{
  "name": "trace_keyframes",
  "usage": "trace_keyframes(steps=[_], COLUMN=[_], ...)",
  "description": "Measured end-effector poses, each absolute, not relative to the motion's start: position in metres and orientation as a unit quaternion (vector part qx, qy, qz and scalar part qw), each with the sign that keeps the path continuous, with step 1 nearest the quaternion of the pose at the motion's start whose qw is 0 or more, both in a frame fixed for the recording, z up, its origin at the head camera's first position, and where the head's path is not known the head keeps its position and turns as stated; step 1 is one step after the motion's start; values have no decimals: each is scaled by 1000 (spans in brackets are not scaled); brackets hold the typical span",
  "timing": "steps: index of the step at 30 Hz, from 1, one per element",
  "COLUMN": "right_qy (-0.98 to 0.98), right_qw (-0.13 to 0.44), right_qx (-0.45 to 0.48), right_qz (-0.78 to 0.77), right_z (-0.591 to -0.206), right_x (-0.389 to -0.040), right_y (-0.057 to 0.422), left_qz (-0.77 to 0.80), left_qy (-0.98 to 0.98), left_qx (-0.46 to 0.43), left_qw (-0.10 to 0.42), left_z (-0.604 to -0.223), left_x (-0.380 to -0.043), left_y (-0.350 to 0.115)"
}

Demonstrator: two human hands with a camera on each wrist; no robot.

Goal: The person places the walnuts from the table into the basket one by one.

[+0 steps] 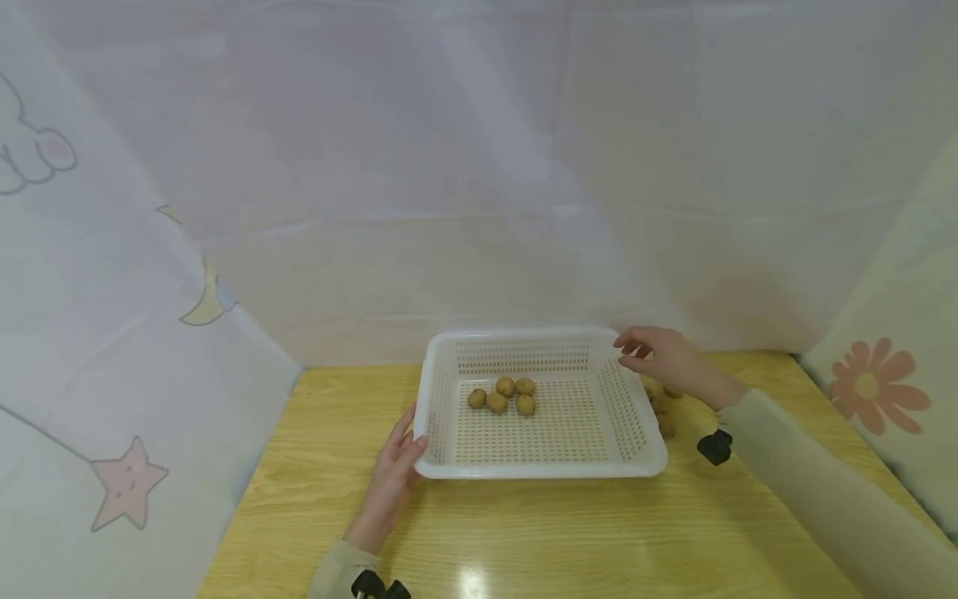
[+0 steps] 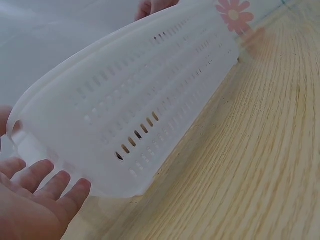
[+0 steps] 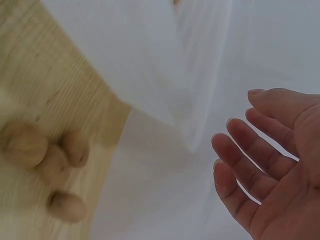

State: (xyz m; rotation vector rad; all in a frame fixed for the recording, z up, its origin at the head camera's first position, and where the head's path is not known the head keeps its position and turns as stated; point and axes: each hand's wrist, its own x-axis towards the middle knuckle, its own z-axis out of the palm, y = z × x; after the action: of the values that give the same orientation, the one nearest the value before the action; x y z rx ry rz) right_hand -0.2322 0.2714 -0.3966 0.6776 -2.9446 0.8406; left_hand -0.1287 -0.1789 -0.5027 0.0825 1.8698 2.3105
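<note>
A white plastic basket (image 1: 539,478) with slotted walls is on the wooden table. Several small round brown things (image 1: 497,403), which look like walnuts, lie inside it towards the back left. My left hand (image 1: 395,466) grips the basket's left rim, thumb over the edge; in the left wrist view its fingers (image 2: 56,186) lie against the outer wall. Over the back right corner is my right hand (image 1: 662,358), fingers loosely bent and holding nothing. In the right wrist view that hand (image 3: 280,165) is apart from the rim.
More brown walnut-like things (image 3: 55,165) lie on the table (image 1: 524,541) outside the basket's right side, blurred in the right wrist view and partly hidden in the head view. A pale cloth backdrop (image 1: 449,208) hangs behind and at both sides.
</note>
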Motion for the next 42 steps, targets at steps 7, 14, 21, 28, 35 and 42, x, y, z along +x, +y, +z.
trace_keyframes(steps=[7, 14, 21, 28, 35, 42], right_qy=[-942, -948, -942, -948, -950, -949], right_qw=[-16, -38, -44, -52, -58, -69], right_qx=[177, 147, 146, 134, 125, 119], right_qz=[286, 280, 300, 283, 280, 283], right_z=[-411, -428, -450, -483, -504, -508], right_x=[-225, -223, -223, -232, -235, -237], right_y=[308, 336, 356, 373, 381, 379], left_qz=[776, 778, 778, 777, 777, 775], left_qy=[624, 622, 621, 622, 622, 624], left_qx=[23, 22, 30, 36, 35, 42], left_qw=[85, 87, 89, 89, 88, 86], left_z=[-504, -504, -504, -504, -506, -504], left_x=[-129, -130, -129, -129, -128, -128], left_y=[-180, -180, -180, -181, -181, -180])
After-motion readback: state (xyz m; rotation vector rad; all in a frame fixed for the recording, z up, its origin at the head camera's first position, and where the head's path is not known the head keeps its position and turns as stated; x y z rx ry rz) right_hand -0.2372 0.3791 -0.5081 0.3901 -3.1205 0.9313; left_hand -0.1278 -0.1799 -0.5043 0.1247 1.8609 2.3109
